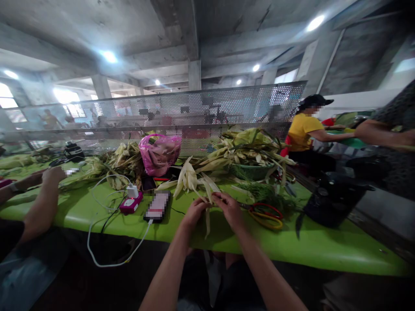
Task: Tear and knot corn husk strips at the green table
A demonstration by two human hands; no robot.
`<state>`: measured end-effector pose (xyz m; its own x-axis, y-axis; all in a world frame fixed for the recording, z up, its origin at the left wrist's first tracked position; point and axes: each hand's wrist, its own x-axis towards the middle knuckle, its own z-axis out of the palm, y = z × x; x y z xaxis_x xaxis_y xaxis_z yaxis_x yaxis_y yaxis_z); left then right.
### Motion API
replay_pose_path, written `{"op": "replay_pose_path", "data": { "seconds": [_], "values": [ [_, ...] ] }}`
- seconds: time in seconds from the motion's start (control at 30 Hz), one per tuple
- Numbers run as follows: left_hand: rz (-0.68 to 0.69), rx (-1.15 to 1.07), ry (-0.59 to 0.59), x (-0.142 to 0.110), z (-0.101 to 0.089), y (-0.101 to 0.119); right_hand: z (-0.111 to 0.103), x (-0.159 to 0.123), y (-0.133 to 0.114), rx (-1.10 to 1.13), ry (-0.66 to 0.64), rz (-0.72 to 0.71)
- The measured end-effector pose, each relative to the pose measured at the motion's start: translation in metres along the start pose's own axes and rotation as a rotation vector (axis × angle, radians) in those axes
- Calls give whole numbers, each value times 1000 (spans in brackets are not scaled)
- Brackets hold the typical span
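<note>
The left hand (pixel 196 211) and right hand (pixel 228 208) are pinching a pale husk strip (pixel 208 222) between their fingertips, close together above the near side of the green table (pixel 292 248). Working it well is probably calling for light, even pinches, since thin husk could be splitting under a hard tug; the scissors (pixel 271 226) are lying beside the right hand.

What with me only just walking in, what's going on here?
A person at a green table is holding a pale husk strip in the fingers of the left hand and right hand, held close together. Scissors with red and yellow handles lie beside the right hand. Beyond, more husks are heaped over a green basin, and a phone with a white cable lies to the left.
</note>
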<state>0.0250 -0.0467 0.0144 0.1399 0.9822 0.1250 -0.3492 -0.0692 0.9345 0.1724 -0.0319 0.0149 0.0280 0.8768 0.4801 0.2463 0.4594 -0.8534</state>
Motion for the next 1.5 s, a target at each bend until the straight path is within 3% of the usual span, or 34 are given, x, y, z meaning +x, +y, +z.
{"op": "replay_pose_path", "data": {
  "seconds": [0.13, 0.4, 0.6, 0.7, 0.9, 1.37, 1.5],
  "values": [
    [-38, 41, -68, -1, 5, 3, 0, 3, 3, 17, 4, 27],
    [-112, 47, -125, -3, 7, -3, 1, 5, 10, -12, 160, 6],
    [-18, -63, 83, 6, -2, -10, -3, -1, -10, -121, 211, -86],
    [26, -130, 159, 10, -7, -10, 1, -8, -13, -157, 128, -111],
    [34, -188, 169, 10, -9, -10, 21, -12, -5, -167, -124, -115],
    [-23, -177, 271, 17, -16, -15, 19, -9, -15, 0, -161, -74],
    [-32, -175, 237, 15, -17, -14, 16, -9, -8, 86, -179, -8]
  ]
}}
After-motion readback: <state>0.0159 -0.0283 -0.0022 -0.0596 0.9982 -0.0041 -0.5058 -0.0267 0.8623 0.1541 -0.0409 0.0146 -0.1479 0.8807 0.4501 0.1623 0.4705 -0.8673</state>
